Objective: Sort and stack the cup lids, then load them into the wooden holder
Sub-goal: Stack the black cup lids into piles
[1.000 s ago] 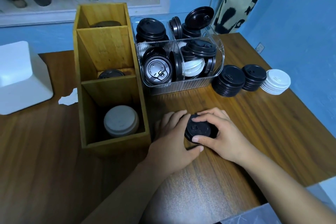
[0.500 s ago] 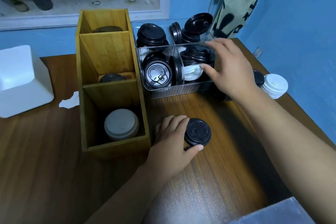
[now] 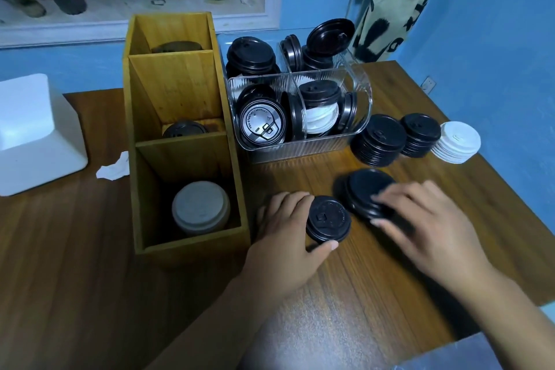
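your left hand is cupping the small black lid stack on the table, fingers behind, thumb in front. your right hand is pinching a larger black lid by its rim just beside it; blur is hiding the finer detail. these lids are looking light, thin and slick, likely flexing if squeezed, so you are better gripping rims than domes. the wooden holder is standing just left, the clear bin behind; open table is lying toward you.
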Action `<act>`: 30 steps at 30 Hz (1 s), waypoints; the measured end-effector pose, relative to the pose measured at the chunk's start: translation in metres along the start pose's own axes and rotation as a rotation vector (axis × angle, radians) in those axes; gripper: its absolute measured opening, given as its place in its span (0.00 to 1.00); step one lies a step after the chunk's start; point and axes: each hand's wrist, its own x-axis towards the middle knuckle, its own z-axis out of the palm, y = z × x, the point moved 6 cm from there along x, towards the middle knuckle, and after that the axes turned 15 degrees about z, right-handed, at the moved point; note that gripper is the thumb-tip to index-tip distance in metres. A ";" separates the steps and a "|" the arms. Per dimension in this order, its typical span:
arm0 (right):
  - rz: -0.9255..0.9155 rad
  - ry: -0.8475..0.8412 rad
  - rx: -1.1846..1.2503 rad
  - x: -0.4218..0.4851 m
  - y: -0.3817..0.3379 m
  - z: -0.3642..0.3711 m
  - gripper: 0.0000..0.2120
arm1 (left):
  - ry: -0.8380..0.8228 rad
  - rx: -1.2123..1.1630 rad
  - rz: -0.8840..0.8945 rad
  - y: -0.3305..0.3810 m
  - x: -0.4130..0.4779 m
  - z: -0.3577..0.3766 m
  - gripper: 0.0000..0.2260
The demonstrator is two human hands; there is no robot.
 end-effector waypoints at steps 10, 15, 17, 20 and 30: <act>0.181 0.018 0.168 0.071 -0.015 -0.010 0.20 | -0.024 -0.002 -0.030 -0.001 -0.001 0.003 0.34; 0.285 0.025 0.196 0.172 -0.044 -0.009 0.24 | -0.031 -0.022 -0.025 0.000 -0.001 0.002 0.34; 0.348 -0.053 0.128 0.195 -0.047 -0.003 0.26 | -0.026 -0.032 -0.021 -0.001 -0.001 0.002 0.34; 0.438 -0.189 0.112 0.206 -0.046 0.011 0.25 | -0.022 -0.027 -0.020 -0.002 -0.001 0.002 0.35; 0.386 0.036 0.304 0.156 -0.030 -0.007 0.24 | -0.017 0.007 -0.008 -0.001 0.000 0.001 0.35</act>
